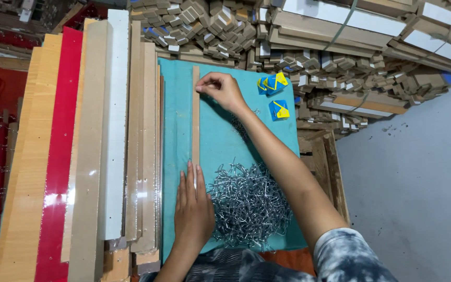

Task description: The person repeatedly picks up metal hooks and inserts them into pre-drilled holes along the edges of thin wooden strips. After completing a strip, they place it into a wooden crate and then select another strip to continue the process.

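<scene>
Hands work at either end of a narrow wooden strip (196,117) that lies lengthwise on a teal-covered worktop (220,136). The left hand (192,206) rests flat, fingers together and stretched out, pressing on the near end of the strip. The right hand (221,90) reaches to the far end, thumb and fingertips pinched together at the strip's edge; whether they grip something small there cannot be told. Just right of the left hand sits a heap of small metal hooks (249,203), touching the forearm of the right arm. Beyond the right hand, two small blue-and-yellow packets (275,96) lie near the worktop's far edge. Left of the strip, long boards (95,146) are stacked side by side, among them a glossy red one, a white one and pale wood-toned ones. Piles of short wooden blocks (309,57) crowd the far side.
</scene>
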